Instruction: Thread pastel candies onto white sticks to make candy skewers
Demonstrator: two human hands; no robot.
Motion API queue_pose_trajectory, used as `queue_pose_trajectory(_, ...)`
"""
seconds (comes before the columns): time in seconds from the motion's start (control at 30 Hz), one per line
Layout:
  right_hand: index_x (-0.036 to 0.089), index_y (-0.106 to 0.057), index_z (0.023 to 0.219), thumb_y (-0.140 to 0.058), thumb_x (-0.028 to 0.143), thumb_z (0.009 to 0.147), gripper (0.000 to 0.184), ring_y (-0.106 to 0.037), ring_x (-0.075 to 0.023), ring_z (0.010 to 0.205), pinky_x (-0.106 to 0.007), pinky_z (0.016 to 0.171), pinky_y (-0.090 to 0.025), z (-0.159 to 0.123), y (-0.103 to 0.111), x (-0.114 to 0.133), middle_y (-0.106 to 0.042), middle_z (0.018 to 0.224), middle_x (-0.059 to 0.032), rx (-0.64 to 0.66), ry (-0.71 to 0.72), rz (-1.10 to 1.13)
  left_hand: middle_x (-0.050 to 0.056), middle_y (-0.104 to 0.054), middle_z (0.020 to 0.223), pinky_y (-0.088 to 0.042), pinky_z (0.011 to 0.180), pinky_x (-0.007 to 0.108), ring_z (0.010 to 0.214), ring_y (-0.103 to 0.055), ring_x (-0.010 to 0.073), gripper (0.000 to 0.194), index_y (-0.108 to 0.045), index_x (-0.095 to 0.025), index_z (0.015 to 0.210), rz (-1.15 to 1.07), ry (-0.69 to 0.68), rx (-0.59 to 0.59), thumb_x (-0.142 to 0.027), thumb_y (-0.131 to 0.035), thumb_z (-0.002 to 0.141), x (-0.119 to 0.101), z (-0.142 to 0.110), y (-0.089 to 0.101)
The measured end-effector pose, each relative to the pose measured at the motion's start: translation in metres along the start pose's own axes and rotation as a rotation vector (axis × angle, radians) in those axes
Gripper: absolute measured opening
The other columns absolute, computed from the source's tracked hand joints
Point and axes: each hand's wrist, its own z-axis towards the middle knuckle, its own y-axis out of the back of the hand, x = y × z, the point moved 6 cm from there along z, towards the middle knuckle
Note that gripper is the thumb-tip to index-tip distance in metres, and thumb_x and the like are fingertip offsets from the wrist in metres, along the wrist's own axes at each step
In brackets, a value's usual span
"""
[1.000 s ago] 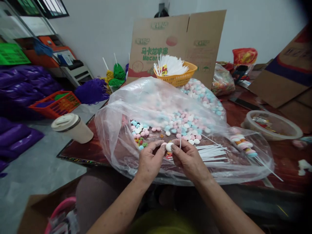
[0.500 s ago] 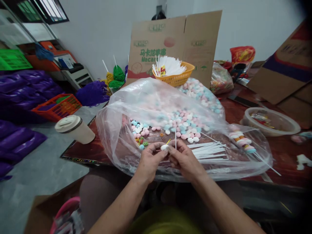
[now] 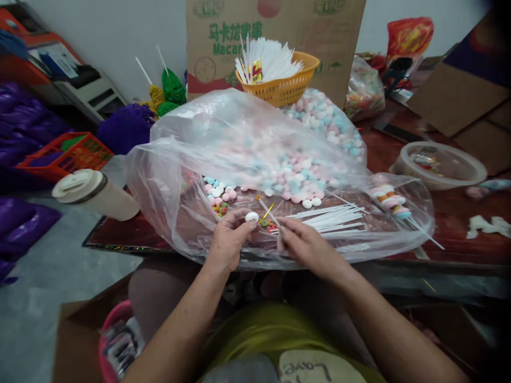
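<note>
My left hand [image 3: 228,238] pinches a white round marshmallow-like candy [image 3: 252,217] between thumb and fingers. Just to its right, my right hand [image 3: 299,239] grips a thin white stick [image 3: 270,210] that slants up and left, apart from the candy. A narrow yellow strip [image 3: 266,212] shows between the hands; what holds it I cannot make out. Below it lie small coloured rings [image 3: 266,223], partly behind my fingers. White sticks [image 3: 331,219] lie in a bundle right of my right hand. Pink, white and blue candies [image 3: 301,181] are heaped beyond my hands.
A clear plastic bag [image 3: 167,159] spreads around the candies. On it at right lies a filled candy skewer [image 3: 389,196]. A yellow basket of sticks [image 3: 279,93] stands behind, before a cardboard box [image 3: 275,21]. A lidded cup [image 3: 99,194] is at left, a plastic tub [image 3: 443,178] at right.
My hands have moved apart from each other. The stick has tilted from upright to leaning left. The view has dipped downward, bringing more of the lap into sight.
</note>
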Motion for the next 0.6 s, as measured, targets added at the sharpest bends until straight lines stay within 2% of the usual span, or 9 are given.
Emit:
queue_pose_trajectory(0.07, 0.021, -0.052, 0.119, -0.039, 0.022, 0.085, 0.037, -0.059, -0.014, 0.065, -0.025, 0.06, -0.046, -0.015, -0.003, 0.005, -0.067, 0.086, -0.0057, -0.054, 0.147, -0.439, 0.001, -0.066, 0.075, -0.05, 0.065, 0.026, 0.068, -0.062, 0.0125, 0.032, -0.06, -0.014, 0.086, 0.067, -0.091, -0.014, -0.021, -0.071, 0.057, -0.003, -0.001, 0.002)
queue_pose_trajectory(0.1, 0.022, -0.051, 0.122, -0.038, 0.02, 0.085, 0.04, -0.062, -0.0165, 0.076, -0.027, 0.067, -0.047, -0.022, -0.004, 0.005, -0.068, 0.092, -0.0069, -0.078, 0.194, -0.597, 0.001, -0.067, 0.077, -0.05, 0.067, 0.024, 0.07, -0.062, 0.0122, 0.034, -0.061, -0.014, 0.09, 0.101, -0.134, -0.027, -0.02, -0.07, 0.058, -0.005, -0.001, 0.003)
queue_pose_trajectory(0.17, 0.021, -0.051, 0.124, -0.035, 0.017, 0.084, 0.042, -0.063, -0.019, 0.083, -0.029, 0.072, -0.048, -0.031, -0.006, 0.005, -0.068, 0.098, -0.0082, -0.116, 0.228, -0.788, 0.002, -0.068, 0.081, -0.049, 0.067, 0.023, 0.072, -0.062, 0.0118, 0.04, -0.06, -0.014, 0.098, 0.153, -0.176, -0.046, -0.018, -0.068, 0.059, -0.005, -0.001, 0.004)
queue_pose_trajectory(0.27, 0.02, -0.052, 0.123, -0.035, 0.015, 0.084, 0.043, -0.065, -0.0187, 0.081, -0.028, 0.07, -0.05, -0.034, -0.007, 0.007, -0.069, 0.097, -0.0086, -0.164, 0.247, -0.903, 0.003, -0.068, 0.081, -0.049, 0.067, 0.021, 0.071, -0.061, 0.0115, 0.035, -0.062, -0.013, 0.096, 0.218, -0.183, -0.042, -0.018, -0.066, 0.061, -0.004, -0.003, 0.002)
queue_pose_trajectory(0.43, 0.021, -0.052, 0.122, -0.035, 0.015, 0.083, 0.042, -0.065, -0.0168, 0.082, -0.025, 0.071, -0.05, -0.032, -0.009, 0.01, -0.069, 0.098, -0.0067, -0.189, 0.275, -0.91, 0.001, -0.068, 0.077, -0.048, 0.064, 0.02, 0.067, -0.06, 0.0111, 0.025, -0.066, -0.014, 0.086, 0.323, -0.228, -0.056, -0.019, -0.065, 0.062, -0.011, -0.01, 0.0)
queue_pose_trajectory(0.6, 0.023, -0.052, 0.122, -0.037, 0.016, 0.083, 0.042, -0.065, -0.018, 0.069, -0.025, 0.057, -0.047, -0.033, -0.008, 0.011, -0.07, 0.088, -0.0061, -0.189, 0.226, -1.044, 0.001, -0.068, 0.079, -0.049, 0.066, 0.021, 0.07, -0.062, 0.0123, 0.023, -0.065, -0.015, 0.088, 0.453, -0.312, -0.058, -0.019, -0.061, 0.066, -0.015, -0.015, -0.001)
